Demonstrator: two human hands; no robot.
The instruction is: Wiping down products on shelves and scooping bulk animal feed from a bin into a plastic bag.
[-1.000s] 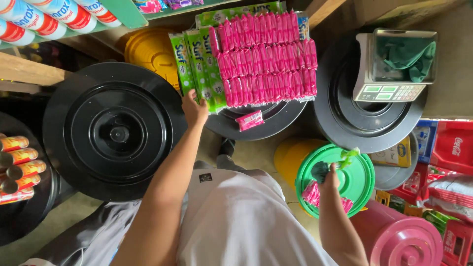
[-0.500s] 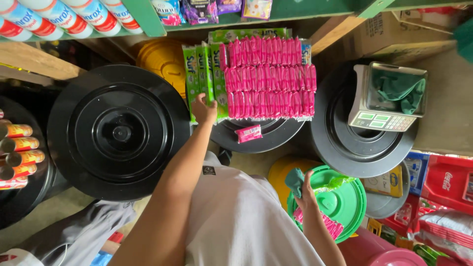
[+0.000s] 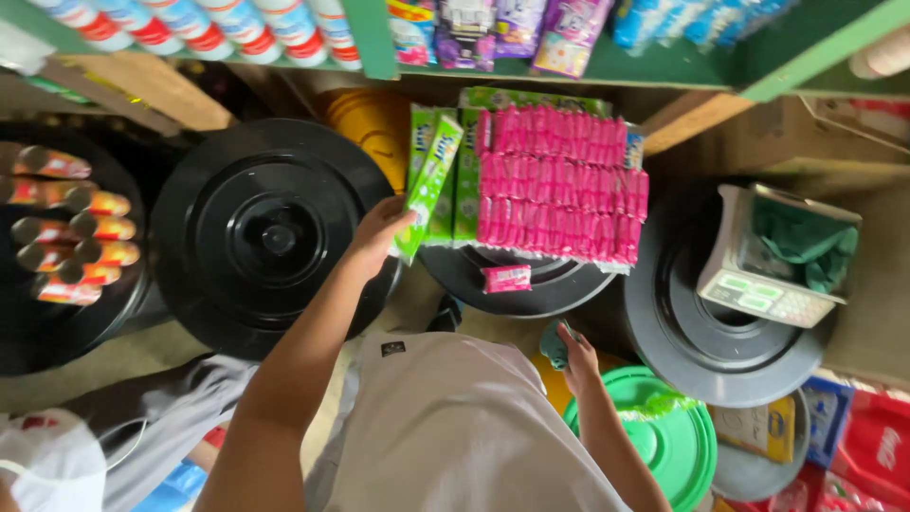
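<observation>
Head cam: right hand (image 3: 572, 353) low by green lid (image 3: 654, 446), fingers closed on teal cloth (image 3: 553, 343). Farther up, left hand (image 3: 377, 232) pinches green sachet strip (image 3: 428, 185); strip's long axis runs up-right, off hand toward pink sachets (image 3: 559, 185).

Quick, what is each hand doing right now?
Left hand: closed on a green sachet strip.
Right hand: closed on a teal cloth.

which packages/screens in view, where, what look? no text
Green sachet strip: long, left hand holds it, beside stack.
Pink sachet stack: rows on black lid.
Loose pink sachet: on that lid.
Weighing scale: right, grey, pale green display.
Right hand: grips teal cloth.
</observation>
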